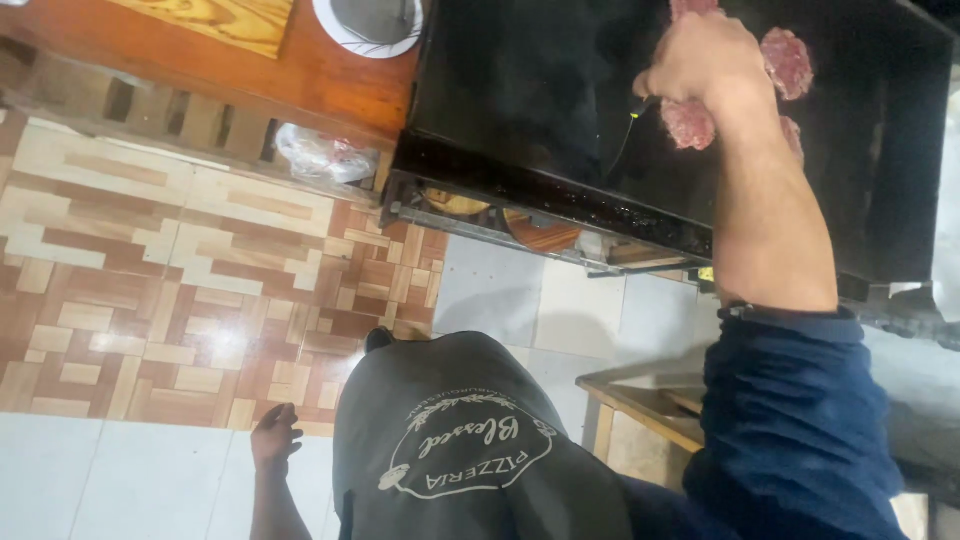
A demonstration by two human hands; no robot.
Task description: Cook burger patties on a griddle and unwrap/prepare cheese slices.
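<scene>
My right hand reaches over a black flat griddle, shut on a thin dark tool whose slim end points back toward the griddle's front edge. Several raw red meat patties lie on the hot plate around the hand: one just under it, one to its right, and another partly hidden behind my forearm. My left hand hangs at my side over the floor, fingers loosely apart, holding nothing. A dark apron with a round white emblem covers my front.
A grease tray runs under the griddle's front edge. To the left are a wooden counter, a white plate and a crumpled plastic bag. A low wooden bench stands by my right leg. The floor is patterned tile.
</scene>
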